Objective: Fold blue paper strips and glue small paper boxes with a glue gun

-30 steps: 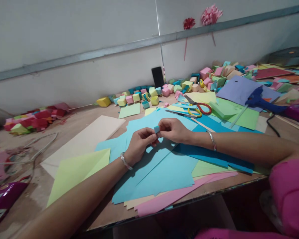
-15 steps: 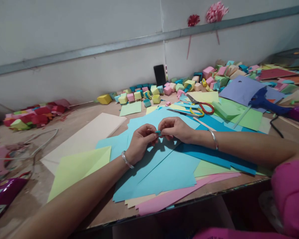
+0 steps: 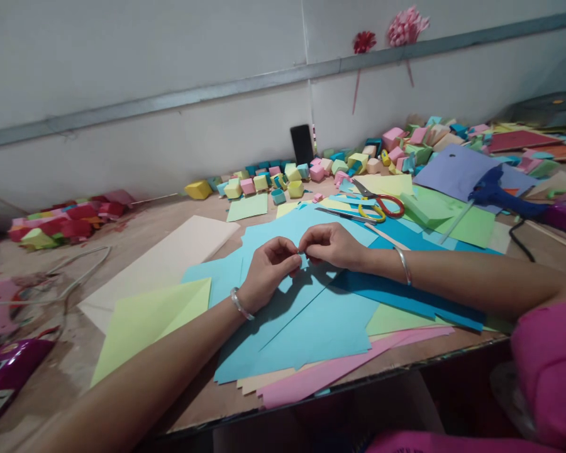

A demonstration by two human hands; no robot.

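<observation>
Fingertips of my left hand [image 3: 270,269] and my right hand [image 3: 336,245] meet over the middle of the table. Between them is a small blue-green piece of paper [image 3: 302,253], mostly hidden by the fingers. Both hands are closed in a pinch on it. Below lie overlapping light blue paper sheets [image 3: 318,333], with darker blue paper [image 3: 405,297] under my right forearm. Red-and-yellow-handled scissors [image 3: 389,206] rest beyond my right hand.
Several small folded paper boxes [image 3: 248,186] line the wall, near an upright black phone [image 3: 302,144]. A blue glue gun [image 3: 504,194] lies at the right. At left are a yellow-green sheet [image 3: 141,318], a pale sheet [image 3: 165,255] and a purple power strip [image 3: 16,374].
The fingers have shifted slightly around the small paper piece, and less of it shows now. Both hands stay in nearly the same place.
</observation>
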